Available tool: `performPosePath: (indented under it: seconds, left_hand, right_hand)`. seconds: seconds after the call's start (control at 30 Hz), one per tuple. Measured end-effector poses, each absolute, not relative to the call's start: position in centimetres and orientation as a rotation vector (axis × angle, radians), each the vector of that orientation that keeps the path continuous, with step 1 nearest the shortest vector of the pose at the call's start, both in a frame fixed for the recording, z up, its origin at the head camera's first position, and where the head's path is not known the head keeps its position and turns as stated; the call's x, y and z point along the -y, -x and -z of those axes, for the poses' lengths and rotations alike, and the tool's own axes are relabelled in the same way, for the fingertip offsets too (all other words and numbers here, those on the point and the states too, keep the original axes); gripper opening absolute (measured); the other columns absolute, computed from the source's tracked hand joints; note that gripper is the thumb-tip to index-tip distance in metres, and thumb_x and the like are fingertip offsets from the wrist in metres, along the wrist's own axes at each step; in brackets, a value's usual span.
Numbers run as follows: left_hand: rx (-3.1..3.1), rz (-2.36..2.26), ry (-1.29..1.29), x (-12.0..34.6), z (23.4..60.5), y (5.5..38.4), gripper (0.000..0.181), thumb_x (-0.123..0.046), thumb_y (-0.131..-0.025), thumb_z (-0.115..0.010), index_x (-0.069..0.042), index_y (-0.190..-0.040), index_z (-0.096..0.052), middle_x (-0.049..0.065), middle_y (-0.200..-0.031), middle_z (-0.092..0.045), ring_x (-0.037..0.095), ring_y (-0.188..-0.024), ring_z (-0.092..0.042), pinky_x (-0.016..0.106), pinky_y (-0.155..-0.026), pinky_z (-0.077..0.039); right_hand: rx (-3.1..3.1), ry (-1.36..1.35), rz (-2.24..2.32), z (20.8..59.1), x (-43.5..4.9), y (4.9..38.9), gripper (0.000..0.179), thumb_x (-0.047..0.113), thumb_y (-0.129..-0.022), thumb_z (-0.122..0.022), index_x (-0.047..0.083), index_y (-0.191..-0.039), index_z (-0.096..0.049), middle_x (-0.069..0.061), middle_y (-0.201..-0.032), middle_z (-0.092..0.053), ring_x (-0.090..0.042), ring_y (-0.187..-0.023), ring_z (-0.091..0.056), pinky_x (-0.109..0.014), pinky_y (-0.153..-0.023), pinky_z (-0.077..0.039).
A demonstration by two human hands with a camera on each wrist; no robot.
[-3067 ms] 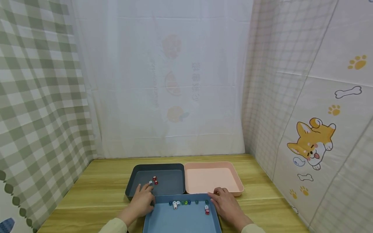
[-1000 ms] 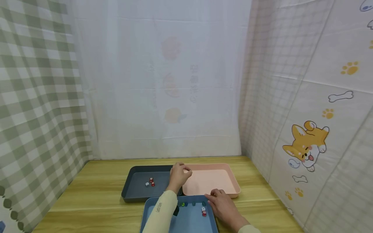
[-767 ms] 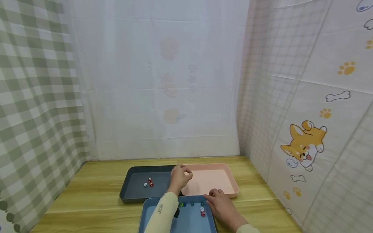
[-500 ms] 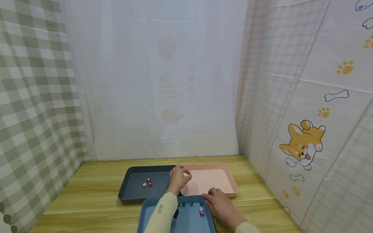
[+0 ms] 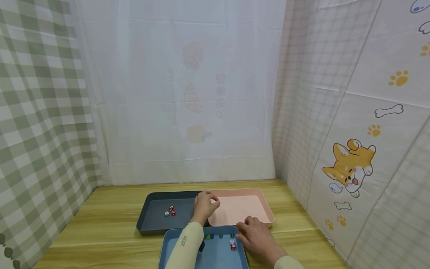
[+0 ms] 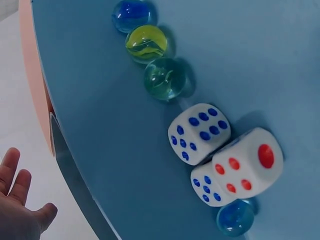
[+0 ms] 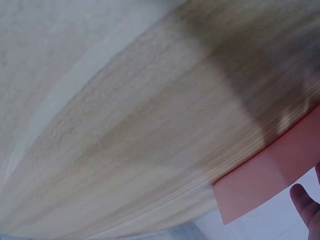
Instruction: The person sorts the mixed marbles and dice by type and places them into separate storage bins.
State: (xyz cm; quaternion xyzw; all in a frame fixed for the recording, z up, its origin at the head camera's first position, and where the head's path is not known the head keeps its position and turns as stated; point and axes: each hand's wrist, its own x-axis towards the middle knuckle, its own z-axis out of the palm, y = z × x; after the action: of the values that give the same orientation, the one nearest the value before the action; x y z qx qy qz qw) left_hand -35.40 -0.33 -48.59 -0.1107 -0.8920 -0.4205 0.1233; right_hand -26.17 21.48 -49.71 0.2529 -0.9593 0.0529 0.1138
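My left hand hovers over the line where the dark grey tray meets the pink tray. Its thumb and fingers stand apart, holding nothing, as the left wrist view confirms. At the back right corner of the blue tray, my right hand has loosely bent fingers. In the left wrist view, a white die lies with two more beside a green marble, a yellow marble and blue marbles. Farther right, a white die touches a red die.
Two red dice and a white die lie in the dark tray. Wooden table surrounds the trays. A white curtain hangs behind, with a checked cloth at left.
My left hand has come from the dark tray's front left to the seam between the two back trays, its forearm now across the blue tray. My right hand has shifted slightly right.
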Motion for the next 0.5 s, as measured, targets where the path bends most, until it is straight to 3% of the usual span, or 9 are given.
performPosePath:
  seconds: [0.5]
  left_hand:
    - [2.61, 1.22, 0.292, 0.16, 48.72, 35.41, 0.011, -0.017, -0.085, -0.076, -0.019, -0.075, -0.071, 0.014, -0.122, -0.059, 0.04, -0.125, -0.047, 0.064, -0.111, -0.021]
  right_hand:
    - [2.804, -0.775, -0.173, 50.0, -21.64, 26.27, 0.03, 0.044, -0.095, -0.063, 0.021, -0.113, -0.069, 0.0, -0.095, -0.054, -0.017, -0.082, -0.049, -0.036, -0.069, -0.047]
